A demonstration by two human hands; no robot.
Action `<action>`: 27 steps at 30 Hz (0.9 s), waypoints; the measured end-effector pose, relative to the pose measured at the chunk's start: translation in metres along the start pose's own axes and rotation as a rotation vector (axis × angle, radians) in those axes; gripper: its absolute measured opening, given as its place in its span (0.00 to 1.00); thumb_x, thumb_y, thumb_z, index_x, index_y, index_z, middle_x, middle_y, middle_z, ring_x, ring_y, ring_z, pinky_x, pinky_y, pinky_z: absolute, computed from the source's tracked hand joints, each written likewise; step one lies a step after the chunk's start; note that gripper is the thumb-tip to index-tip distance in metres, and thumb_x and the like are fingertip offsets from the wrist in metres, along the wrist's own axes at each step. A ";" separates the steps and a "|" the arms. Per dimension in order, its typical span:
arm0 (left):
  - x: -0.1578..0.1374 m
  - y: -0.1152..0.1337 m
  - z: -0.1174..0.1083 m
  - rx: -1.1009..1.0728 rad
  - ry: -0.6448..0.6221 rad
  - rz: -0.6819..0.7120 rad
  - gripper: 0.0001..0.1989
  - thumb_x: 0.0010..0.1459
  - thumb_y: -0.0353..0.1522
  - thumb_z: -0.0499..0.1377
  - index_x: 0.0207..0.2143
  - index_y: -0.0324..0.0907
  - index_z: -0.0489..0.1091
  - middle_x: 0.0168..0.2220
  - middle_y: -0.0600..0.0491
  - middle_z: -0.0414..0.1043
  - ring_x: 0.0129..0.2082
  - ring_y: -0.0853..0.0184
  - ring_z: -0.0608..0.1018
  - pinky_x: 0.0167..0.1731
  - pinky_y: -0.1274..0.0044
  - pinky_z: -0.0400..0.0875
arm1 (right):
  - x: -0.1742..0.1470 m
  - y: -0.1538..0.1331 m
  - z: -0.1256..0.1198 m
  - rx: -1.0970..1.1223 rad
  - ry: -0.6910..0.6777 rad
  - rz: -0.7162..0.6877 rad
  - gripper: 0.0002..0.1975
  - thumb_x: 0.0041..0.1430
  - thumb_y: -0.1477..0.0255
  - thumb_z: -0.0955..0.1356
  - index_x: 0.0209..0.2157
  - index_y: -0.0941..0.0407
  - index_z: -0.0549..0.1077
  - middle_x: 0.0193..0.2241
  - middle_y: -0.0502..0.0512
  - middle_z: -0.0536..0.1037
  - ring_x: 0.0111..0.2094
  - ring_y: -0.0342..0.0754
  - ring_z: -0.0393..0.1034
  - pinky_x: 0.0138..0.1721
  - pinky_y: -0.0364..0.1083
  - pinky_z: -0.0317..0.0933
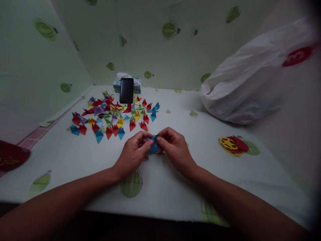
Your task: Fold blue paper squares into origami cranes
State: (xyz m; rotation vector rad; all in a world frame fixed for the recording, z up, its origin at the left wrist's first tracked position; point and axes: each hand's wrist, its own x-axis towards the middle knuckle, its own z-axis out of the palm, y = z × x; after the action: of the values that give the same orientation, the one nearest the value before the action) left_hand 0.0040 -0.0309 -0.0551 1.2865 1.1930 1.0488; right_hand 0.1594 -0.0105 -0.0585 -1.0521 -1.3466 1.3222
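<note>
Between my two hands is a small piece of folded blue paper, partly covered by my fingers. My left hand pinches its left side between thumb and fingers. On the other side, my right hand grips the upper right part, thumb pressed near the top. A thin yellow edge shows beneath the paper. Beyond my hands lies a spread of small folded paper pieces in red, blue, yellow, green and purple, pointed like little origami birds.
A dark phone leans against a tissue box at the back. A bulging white plastic bag stands at the right. Nearer, red and yellow cut-out pieces lie on the table cover. A dark red object sits at the left edge.
</note>
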 end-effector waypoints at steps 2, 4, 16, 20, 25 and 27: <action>0.001 0.001 -0.001 0.015 0.014 -0.006 0.16 0.57 0.40 0.62 0.42 0.39 0.70 0.28 0.55 0.70 0.24 0.70 0.72 0.21 0.79 0.71 | 0.000 0.001 0.000 -0.001 -0.013 -0.002 0.09 0.54 0.67 0.70 0.27 0.55 0.66 0.20 0.44 0.68 0.19 0.40 0.64 0.23 0.42 0.60; 0.001 0.002 -0.001 0.016 0.018 -0.007 0.15 0.57 0.40 0.62 0.41 0.39 0.70 0.28 0.55 0.70 0.25 0.70 0.73 0.21 0.79 0.71 | -0.001 0.001 0.000 0.010 -0.021 -0.002 0.09 0.54 0.67 0.70 0.27 0.55 0.66 0.20 0.44 0.68 0.19 0.40 0.64 0.23 0.42 0.60; 0.003 0.003 -0.002 0.029 0.064 0.010 0.12 0.56 0.39 0.63 0.36 0.38 0.73 0.29 0.54 0.72 0.24 0.72 0.71 0.19 0.81 0.70 | -0.003 0.000 0.002 0.017 -0.036 0.024 0.09 0.55 0.68 0.70 0.27 0.55 0.67 0.19 0.44 0.70 0.19 0.40 0.65 0.23 0.42 0.60; 0.003 0.003 -0.002 0.038 0.043 -0.005 0.14 0.57 0.40 0.63 0.38 0.38 0.75 0.30 0.53 0.72 0.25 0.72 0.71 0.19 0.82 0.70 | -0.002 0.000 0.002 0.032 -0.045 0.023 0.09 0.55 0.67 0.70 0.28 0.56 0.67 0.20 0.44 0.70 0.19 0.40 0.65 0.23 0.42 0.61; 0.002 0.005 -0.003 0.038 0.051 -0.029 0.15 0.57 0.41 0.63 0.36 0.37 0.74 0.30 0.53 0.72 0.26 0.72 0.71 0.19 0.83 0.70 | -0.002 0.000 0.001 0.054 -0.061 0.005 0.10 0.58 0.66 0.69 0.29 0.57 0.69 0.23 0.46 0.72 0.19 0.39 0.66 0.23 0.42 0.62; 0.002 0.005 -0.004 0.033 0.050 -0.036 0.14 0.57 0.41 0.63 0.36 0.37 0.74 0.30 0.53 0.72 0.26 0.72 0.71 0.19 0.83 0.70 | -0.002 0.000 0.000 0.057 -0.061 -0.007 0.10 0.58 0.66 0.69 0.30 0.57 0.69 0.23 0.46 0.72 0.18 0.39 0.66 0.22 0.42 0.62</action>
State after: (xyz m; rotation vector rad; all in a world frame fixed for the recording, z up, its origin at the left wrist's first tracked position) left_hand 0.0011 -0.0283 -0.0500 1.2654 1.2719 1.0445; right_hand 0.1595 -0.0129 -0.0589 -0.9747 -1.3490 1.3894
